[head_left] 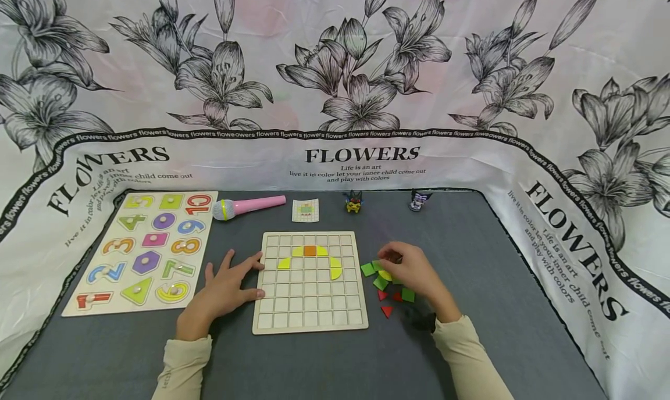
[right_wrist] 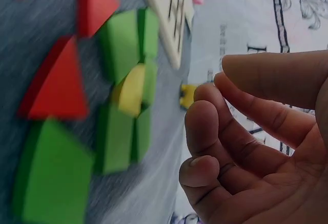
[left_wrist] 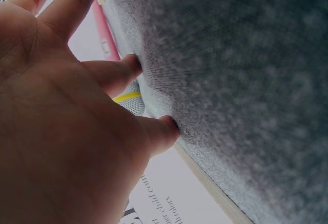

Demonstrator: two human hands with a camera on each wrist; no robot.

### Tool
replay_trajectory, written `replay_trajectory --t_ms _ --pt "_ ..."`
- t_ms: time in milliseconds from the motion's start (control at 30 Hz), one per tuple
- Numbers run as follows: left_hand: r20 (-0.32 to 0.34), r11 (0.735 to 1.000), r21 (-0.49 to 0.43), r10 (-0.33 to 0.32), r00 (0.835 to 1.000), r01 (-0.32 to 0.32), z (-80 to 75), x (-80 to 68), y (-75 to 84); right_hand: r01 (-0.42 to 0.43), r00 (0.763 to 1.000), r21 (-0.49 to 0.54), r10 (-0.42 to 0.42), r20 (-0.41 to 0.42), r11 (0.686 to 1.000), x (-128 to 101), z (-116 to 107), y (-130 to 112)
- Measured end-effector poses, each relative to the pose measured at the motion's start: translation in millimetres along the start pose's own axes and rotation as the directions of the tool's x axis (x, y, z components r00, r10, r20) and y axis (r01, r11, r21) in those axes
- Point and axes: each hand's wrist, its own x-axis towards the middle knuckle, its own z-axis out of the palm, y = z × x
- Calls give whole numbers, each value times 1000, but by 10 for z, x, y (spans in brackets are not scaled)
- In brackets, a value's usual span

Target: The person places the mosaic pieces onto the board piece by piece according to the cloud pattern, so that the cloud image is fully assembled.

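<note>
A light wooden grid board (head_left: 310,304) lies before me with an orange square (head_left: 310,250) and several yellow quarter-round pieces (head_left: 284,263) in its upper cells. My left hand (head_left: 224,290) has its fingers spread, fingertips at the board's left edge. Right of the board my right hand (head_left: 410,270) hovers over loose pieces: green squares (head_left: 408,295), red triangles (head_left: 386,311) and a yellow piece (right_wrist: 134,90). In the right wrist view the right hand's fingers (right_wrist: 246,152) curl loosely, thumb close to the index fingertip, and no piece shows between them.
At left lies a number-and-shape puzzle board (head_left: 117,247). Along the back are a pink toy microphone (head_left: 256,204), a small pattern card (head_left: 306,210) and two little figurines, one yellow and black (head_left: 353,202), one dark and purple (head_left: 419,200). Flower-printed cloth (head_left: 361,173) borders the grey table.
</note>
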Motion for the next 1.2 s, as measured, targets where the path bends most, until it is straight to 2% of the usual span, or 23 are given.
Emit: replay_trajectory --t_ms 267,500,867,1200 --pt "5 1000 0 0 1000 0 -5 0 6 -46 998 -30 47 39 998 -100 -24 167" --pt "2 1000 5 1 1000 -1 -3 9 -9 -31 998 -50 34 61 998 -105 31 193" --pt "2 1000 5 0 1000 0 21 8 -18 -8 997 -159 19 70 987 -116 62 216" --pt "1 1000 11 -3 1000 3 23 20 -29 -26 999 -162 33 43 986 -144 114 205"
